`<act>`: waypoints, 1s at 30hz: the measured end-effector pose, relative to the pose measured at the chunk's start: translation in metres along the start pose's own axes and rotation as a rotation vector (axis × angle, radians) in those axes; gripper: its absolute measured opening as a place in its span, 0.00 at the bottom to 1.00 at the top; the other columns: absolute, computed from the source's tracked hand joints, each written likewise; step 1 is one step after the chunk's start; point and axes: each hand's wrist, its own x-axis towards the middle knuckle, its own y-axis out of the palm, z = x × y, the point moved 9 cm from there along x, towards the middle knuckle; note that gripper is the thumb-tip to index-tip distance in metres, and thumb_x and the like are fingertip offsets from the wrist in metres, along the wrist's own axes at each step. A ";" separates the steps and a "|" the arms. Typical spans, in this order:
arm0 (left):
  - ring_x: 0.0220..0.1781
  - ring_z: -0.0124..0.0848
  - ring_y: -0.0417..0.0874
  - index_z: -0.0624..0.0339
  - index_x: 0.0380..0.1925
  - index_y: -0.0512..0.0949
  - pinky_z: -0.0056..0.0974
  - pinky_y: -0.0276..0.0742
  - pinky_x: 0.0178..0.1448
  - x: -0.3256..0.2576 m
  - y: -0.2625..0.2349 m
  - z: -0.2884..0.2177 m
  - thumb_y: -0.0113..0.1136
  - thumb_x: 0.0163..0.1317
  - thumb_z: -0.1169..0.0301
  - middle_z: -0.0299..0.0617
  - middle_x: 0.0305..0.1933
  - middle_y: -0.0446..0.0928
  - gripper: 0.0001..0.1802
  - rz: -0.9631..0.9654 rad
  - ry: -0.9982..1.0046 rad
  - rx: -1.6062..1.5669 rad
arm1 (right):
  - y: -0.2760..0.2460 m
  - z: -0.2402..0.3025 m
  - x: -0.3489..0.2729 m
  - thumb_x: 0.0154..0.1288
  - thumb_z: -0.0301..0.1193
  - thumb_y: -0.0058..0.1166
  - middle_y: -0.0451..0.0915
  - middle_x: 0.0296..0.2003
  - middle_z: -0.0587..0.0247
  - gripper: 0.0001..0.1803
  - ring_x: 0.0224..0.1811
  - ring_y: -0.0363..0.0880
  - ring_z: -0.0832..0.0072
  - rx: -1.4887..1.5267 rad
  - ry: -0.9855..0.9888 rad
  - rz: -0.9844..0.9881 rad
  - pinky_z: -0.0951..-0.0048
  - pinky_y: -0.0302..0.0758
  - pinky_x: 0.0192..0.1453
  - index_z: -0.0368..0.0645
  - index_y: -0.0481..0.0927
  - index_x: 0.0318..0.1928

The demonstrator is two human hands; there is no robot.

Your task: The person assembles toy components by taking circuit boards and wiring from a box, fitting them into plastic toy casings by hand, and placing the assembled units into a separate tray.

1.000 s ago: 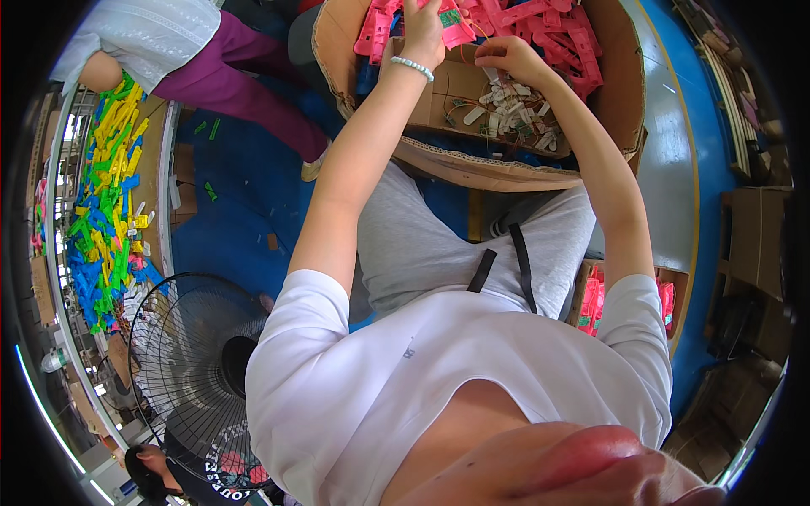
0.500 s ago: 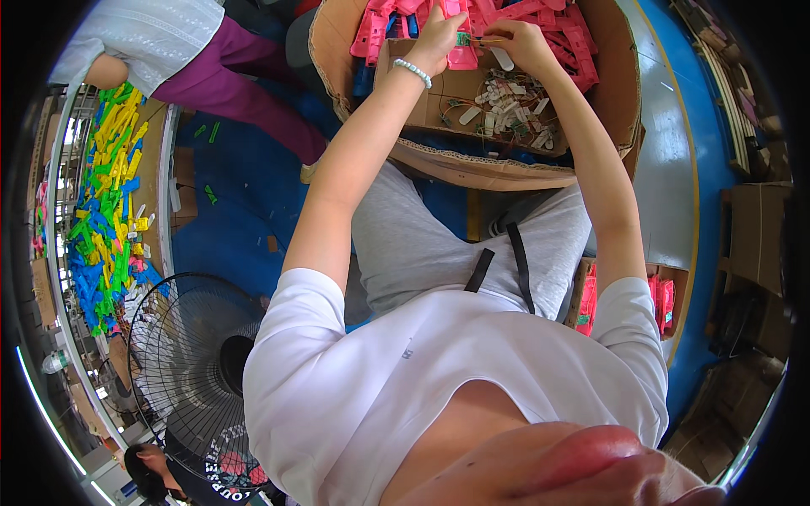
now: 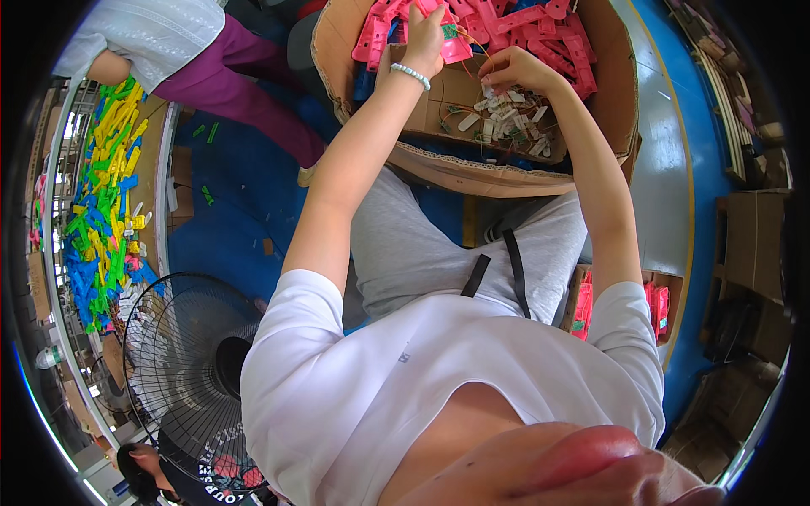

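Note:
Over the large cardboard box, my left hand (image 3: 424,40) is closed on a pink plastic housing (image 3: 459,51). A small green circuit board (image 3: 449,31) shows on that housing beside my fingers. Thin orange-yellow wires (image 3: 469,36) run from the board toward my right hand (image 3: 525,71). The right fingers are pinched together, with a small white piece (image 3: 487,89) showing at their tips; its exact kind is too small to tell. Just below lies a pile of white plastic pieces (image 3: 511,116) with wires and little boards, in a cardboard tray (image 3: 432,105) inside the box.
Many pink housings (image 3: 548,38) fill the far part of the cardboard box (image 3: 481,179). A black fan (image 3: 190,354) stands at my left, near a table heaped with coloured plastic parts (image 3: 105,202). Another person (image 3: 202,59) stands far left. Pink parts sit in a carton (image 3: 671,312) at my right.
My right hand has moved down and slightly left, away from the board and toward the white pile. The left hand has shifted slightly left and tilted the pink housing.

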 end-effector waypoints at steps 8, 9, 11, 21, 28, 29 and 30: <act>0.34 0.38 0.84 0.56 0.52 0.65 0.47 0.85 0.34 -0.015 0.020 0.010 0.51 0.70 0.67 0.45 0.41 0.77 0.14 0.161 -0.111 0.375 | -0.045 0.077 -0.034 0.64 0.25 0.58 0.81 0.37 0.54 0.07 0.36 0.83 0.62 -0.564 -0.546 -0.780 0.69 0.78 0.40 0.37 0.80 0.42; 0.34 0.38 0.84 0.56 0.52 0.65 0.47 0.85 0.34 -0.020 0.021 0.010 0.51 0.70 0.67 0.45 0.41 0.77 0.14 0.159 -0.108 0.376 | -0.043 0.083 -0.034 0.64 0.25 0.58 0.81 0.37 0.54 0.07 0.36 0.83 0.62 -0.564 -0.549 -0.778 0.69 0.78 0.40 0.37 0.80 0.42; 0.50 0.30 0.76 0.59 0.52 0.66 0.43 0.76 0.49 -0.025 0.023 0.000 0.55 0.69 0.67 0.42 0.47 0.74 0.16 0.121 0.018 0.574 | -0.041 0.097 -0.039 0.64 0.23 0.57 0.80 0.35 0.54 0.08 0.37 0.83 0.62 -0.490 -0.604 -0.834 0.67 0.78 0.41 0.37 0.79 0.43; 0.24 0.37 0.82 0.55 0.45 0.63 0.47 0.84 0.24 -0.016 0.029 -0.014 0.54 0.69 0.70 0.44 0.29 0.74 0.11 0.185 0.063 0.139 | 0.013 -0.026 0.002 0.72 0.45 0.53 0.74 0.61 0.64 0.27 0.61 0.74 0.69 0.072 0.148 0.007 0.61 0.76 0.59 0.46 0.71 0.65; 0.20 0.35 0.79 0.55 0.47 0.58 0.43 0.81 0.22 -0.007 0.005 -0.028 0.53 0.68 0.70 0.44 0.30 0.71 0.15 -0.004 0.176 0.147 | 0.021 -0.007 -0.007 0.72 0.50 0.51 0.79 0.51 0.61 0.29 0.54 0.77 0.71 0.583 0.151 0.207 0.67 0.76 0.55 0.41 0.73 0.62; 0.20 0.35 0.78 0.55 0.47 0.57 0.43 0.81 0.22 -0.006 0.000 -0.030 0.53 0.68 0.70 0.44 0.30 0.71 0.15 -0.039 0.184 0.140 | 0.022 -0.004 -0.007 0.72 0.50 0.51 0.79 0.51 0.61 0.29 0.54 0.77 0.71 0.579 0.152 0.211 0.67 0.76 0.55 0.41 0.73 0.62; 0.19 0.35 0.78 0.54 0.47 0.57 0.43 0.81 0.22 -0.007 -0.003 -0.031 0.53 0.67 0.70 0.44 0.31 0.70 0.16 -0.072 0.189 0.133 | 0.021 -0.001 -0.007 0.70 0.47 0.55 0.79 0.49 0.62 0.28 0.51 0.77 0.73 0.462 0.108 0.188 0.68 0.76 0.54 0.41 0.74 0.61</act>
